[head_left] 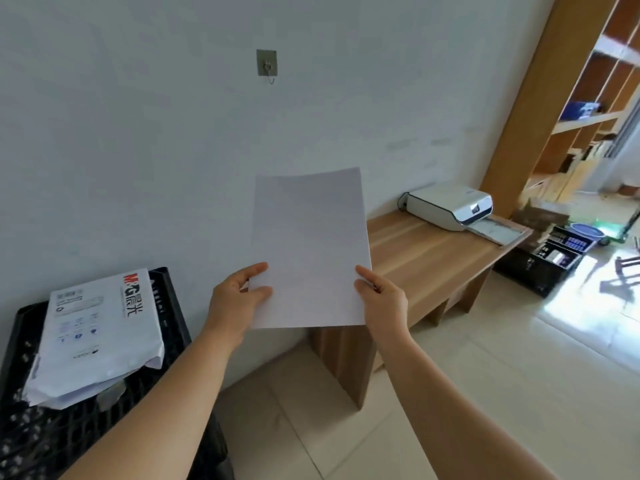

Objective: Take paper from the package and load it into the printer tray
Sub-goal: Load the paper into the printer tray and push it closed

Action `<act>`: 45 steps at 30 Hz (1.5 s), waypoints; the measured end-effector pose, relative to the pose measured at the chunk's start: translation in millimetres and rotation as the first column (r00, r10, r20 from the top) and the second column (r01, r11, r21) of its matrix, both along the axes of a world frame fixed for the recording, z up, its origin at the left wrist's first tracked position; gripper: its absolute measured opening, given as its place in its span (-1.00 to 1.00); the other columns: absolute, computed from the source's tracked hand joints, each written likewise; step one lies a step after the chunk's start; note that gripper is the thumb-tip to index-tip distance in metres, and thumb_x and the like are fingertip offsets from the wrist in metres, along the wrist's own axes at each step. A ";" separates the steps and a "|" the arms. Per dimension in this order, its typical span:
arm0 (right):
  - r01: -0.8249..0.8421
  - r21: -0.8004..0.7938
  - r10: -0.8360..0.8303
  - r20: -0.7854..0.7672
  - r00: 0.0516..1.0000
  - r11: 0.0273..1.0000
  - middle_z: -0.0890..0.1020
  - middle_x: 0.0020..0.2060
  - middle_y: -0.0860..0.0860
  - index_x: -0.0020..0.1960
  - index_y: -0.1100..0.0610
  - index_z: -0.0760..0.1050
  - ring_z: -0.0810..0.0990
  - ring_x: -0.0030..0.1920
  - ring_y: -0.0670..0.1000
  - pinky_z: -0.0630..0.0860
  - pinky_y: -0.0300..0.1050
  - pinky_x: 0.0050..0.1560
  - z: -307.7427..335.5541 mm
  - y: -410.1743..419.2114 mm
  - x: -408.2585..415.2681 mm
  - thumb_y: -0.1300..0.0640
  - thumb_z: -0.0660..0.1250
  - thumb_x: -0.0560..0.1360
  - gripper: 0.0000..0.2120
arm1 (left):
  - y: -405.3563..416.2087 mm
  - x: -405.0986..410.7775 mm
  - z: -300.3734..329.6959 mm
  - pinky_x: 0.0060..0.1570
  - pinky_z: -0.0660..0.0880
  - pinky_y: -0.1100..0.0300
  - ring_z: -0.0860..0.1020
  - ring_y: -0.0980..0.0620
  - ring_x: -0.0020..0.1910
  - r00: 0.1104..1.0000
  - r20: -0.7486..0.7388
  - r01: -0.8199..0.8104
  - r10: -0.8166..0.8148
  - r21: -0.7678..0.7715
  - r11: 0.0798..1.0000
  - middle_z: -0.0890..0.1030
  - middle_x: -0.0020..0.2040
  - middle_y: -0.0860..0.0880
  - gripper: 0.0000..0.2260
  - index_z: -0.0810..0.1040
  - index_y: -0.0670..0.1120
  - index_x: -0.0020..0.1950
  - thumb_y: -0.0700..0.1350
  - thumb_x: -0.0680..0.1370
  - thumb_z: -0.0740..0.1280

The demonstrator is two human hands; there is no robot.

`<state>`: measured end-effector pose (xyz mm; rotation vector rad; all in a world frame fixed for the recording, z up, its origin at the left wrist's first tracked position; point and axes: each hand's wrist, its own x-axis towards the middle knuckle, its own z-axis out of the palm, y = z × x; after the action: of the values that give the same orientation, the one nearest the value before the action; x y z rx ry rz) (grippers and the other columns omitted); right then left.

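Left hand [242,292] and right hand [381,296] pinch paper [308,247] upright; printer [450,206] lies far right on counter [426,261], right hand nearer.

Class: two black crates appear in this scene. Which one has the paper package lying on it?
The black crate at lower left, beside the left arm, carries the paper package; the other crate sits on the floor past the bench.
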<state>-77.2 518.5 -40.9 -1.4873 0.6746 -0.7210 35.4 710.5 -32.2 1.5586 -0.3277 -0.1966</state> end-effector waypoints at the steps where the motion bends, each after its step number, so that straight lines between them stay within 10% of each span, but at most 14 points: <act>1: 0.016 0.010 -0.016 0.008 1.000 1.000 0.58 -0.04 -0.16 0.23 0.04 0.59 0.57 -0.13 -0.14 0.48 -0.44 -0.32 -0.1 -16.4 -4.1 0.20 0.30 0.58 -0.75 | -19.4 -1.5 1.0 -0.33 0.42 0.58 0.49 0.30 -0.10 1.000 -0.003 0.010 -0.010 -0.007 1.000 0.54 0.10 0.07 -0.62 0.56 -0.02 0.24 -0.33 0.48 0.38; 14: 0.185 0.002 -0.185 0.023 0.983 0.983 0.59 -0.04 -0.19 0.20 0.02 0.61 0.58 0.00 -0.06 0.56 -0.06 0.14 -3.8 -261.8 -75.7 0.21 0.34 0.54 -0.73 | -283.5 -36.0 -2.3 -0.26 0.53 0.42 0.58 0.13 -0.06 0.972 -0.056 0.225 -0.229 -0.072 0.972 0.59 0.05 0.05 -0.65 0.58 0.04 0.10 -0.36 0.46 0.39; 23: 0.280 0.015 -0.280 0.035 0.959 0.960 0.61 0.04 -0.09 0.21 0.04 0.60 0.55 -0.04 -0.17 0.45 -0.33 -0.14 -17.2 -402.3 -85.3 0.22 0.33 0.54 -0.72 | -434.9 -25.3 -7.6 -0.12 0.57 0.18 0.61 0.02 0.02 0.924 -0.107 0.361 -0.367 -0.071 0.930 0.62 0.09 0.04 -0.67 0.59 0.14 0.03 -0.30 0.47 0.42; 45: 0.449 0.066 -0.451 0.023 0.892 0.891 0.65 0.09 -0.02 0.13 0.02 0.65 0.61 0.09 0.05 0.56 -0.02 0.17 -44.2 -737.6 -97.9 0.23 0.37 0.50 -0.75 | -796.6 -11.8 -38.8 0.00 0.60 -0.02 0.63 -0.11 0.05 0.839 -0.165 0.516 -0.518 -0.061 0.855 0.64 0.12 -0.05 -0.67 0.61 0.15 0.06 -0.27 0.46 0.43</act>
<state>-175.1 -219.1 -85.1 -1.2680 1.0214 -1.0710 23.6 -86.0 -71.1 1.3965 -0.6072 -0.7517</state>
